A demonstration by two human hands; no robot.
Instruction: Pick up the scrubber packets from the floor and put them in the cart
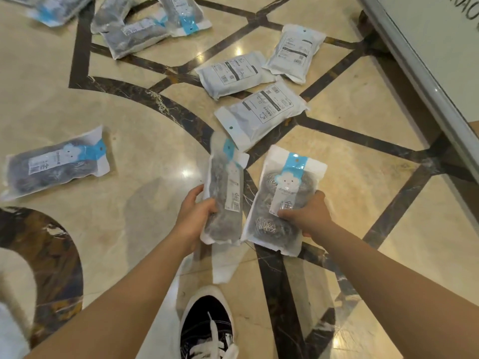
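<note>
Left hand [193, 216] grips one packet [225, 189], right hand [309, 216] grips another [281, 200], both above floor [129, 203]. Clear bags, steel scrubbers, blue cloud-face label, "金" legible.

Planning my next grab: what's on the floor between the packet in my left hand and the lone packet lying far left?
Nothing: the head view shows bare marble floor between the packet in the left hand and the lone packet.
</note>
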